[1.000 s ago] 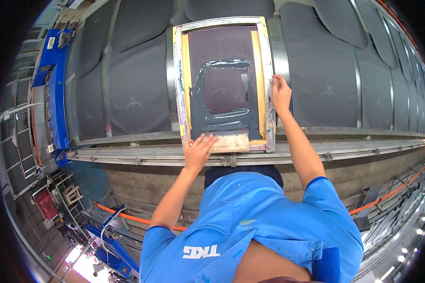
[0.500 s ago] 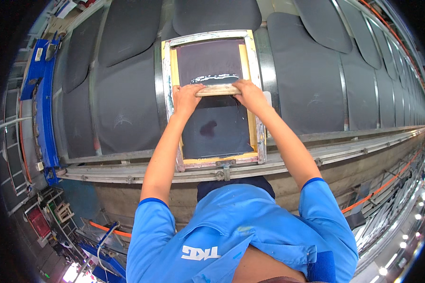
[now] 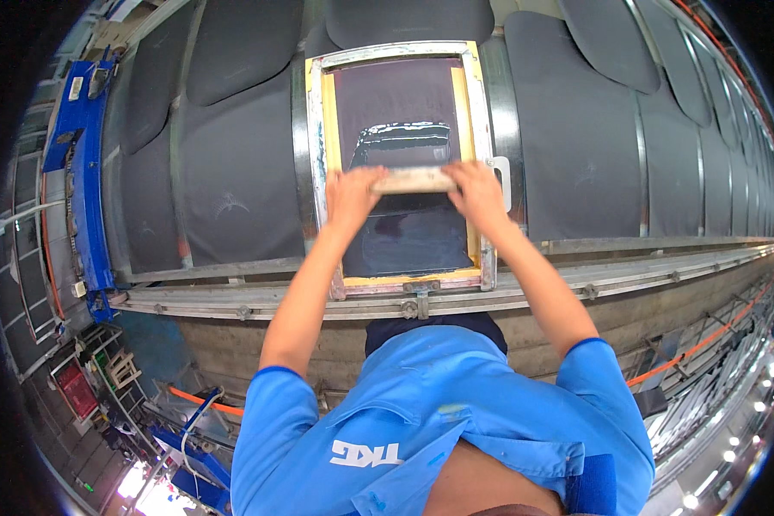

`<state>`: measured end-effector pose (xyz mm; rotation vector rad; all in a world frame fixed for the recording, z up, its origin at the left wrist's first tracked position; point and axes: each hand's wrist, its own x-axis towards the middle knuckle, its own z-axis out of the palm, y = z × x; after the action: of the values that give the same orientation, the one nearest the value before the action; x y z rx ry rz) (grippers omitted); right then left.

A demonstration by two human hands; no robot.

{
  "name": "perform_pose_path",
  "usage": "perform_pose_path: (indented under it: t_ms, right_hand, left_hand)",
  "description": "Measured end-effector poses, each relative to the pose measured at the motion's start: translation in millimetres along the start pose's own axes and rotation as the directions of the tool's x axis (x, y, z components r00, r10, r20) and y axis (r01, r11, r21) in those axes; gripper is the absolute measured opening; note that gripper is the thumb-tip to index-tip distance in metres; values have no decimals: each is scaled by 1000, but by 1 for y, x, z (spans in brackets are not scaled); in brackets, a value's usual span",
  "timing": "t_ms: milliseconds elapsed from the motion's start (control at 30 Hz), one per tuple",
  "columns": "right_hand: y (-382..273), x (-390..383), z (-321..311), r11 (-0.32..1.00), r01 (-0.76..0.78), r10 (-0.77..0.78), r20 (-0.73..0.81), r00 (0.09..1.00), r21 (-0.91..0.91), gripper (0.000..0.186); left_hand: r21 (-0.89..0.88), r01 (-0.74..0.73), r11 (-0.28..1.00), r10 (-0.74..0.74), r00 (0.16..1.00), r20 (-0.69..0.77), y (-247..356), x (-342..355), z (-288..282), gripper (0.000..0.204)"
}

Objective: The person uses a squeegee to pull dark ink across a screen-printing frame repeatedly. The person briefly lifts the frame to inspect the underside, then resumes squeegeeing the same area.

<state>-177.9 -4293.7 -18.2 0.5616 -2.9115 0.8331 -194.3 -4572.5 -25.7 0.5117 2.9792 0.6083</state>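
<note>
Both hands grip a squeegee with a pale wooden handle (image 3: pixel 414 181), held crosswise inside a screen-printing frame (image 3: pixel 316 155). My left hand (image 3: pixel 353 198) is closed round its left end, and my right hand (image 3: pixel 480 196) round its right end. Dark mesh (image 3: pixel 396 90) fills the frame, bordered by yellow tape. Above the handle, a glossy band of wet ink (image 3: pixel 404 133) lies on the mesh. The squeegee's lower edge is hidden beneath the handle. The frame rests over dark grey fabric pieces on a long table.
Dark grey cut fabric pieces (image 3: pixel 576 146) lie in rows on both sides of the frame. A metal rail (image 3: pixel 206 303) with clamps runs along the table's near edge. A blue machine part (image 3: pixel 83 189) stands at the left end. An orange hose (image 3: pixel 688 351) runs at the lower right.
The squeegee has come slightly toward me in the frame, with both hands on it. More wet, glossy ink shows behind it. The whole view has shifted a little.
</note>
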Motion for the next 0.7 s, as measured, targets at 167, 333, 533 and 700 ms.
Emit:
perform_pose_path:
  t_ms: [167,333,533,700]
  right_hand:
    - [35,71,6,997,-32,32,10,999,-64,38]
    - [8,-2,12,995,-100,99,96,990,7,39]
    - [-40,-98,7,991,-112,97,182,978,73,53]
    - [49,-69,-1,905,-312,377,-207,903,288,53]
  left_hand:
    - [32,50,998,-51,998,42,-11,85,-13,32]
    - [10,83,996,-84,980,179,5,25,-2,33]
    - [-39,19,999,-16,996,88,24,-92,21,33]
    - [-18,-9,1000,8,1000,-26,30,-103,19,38]
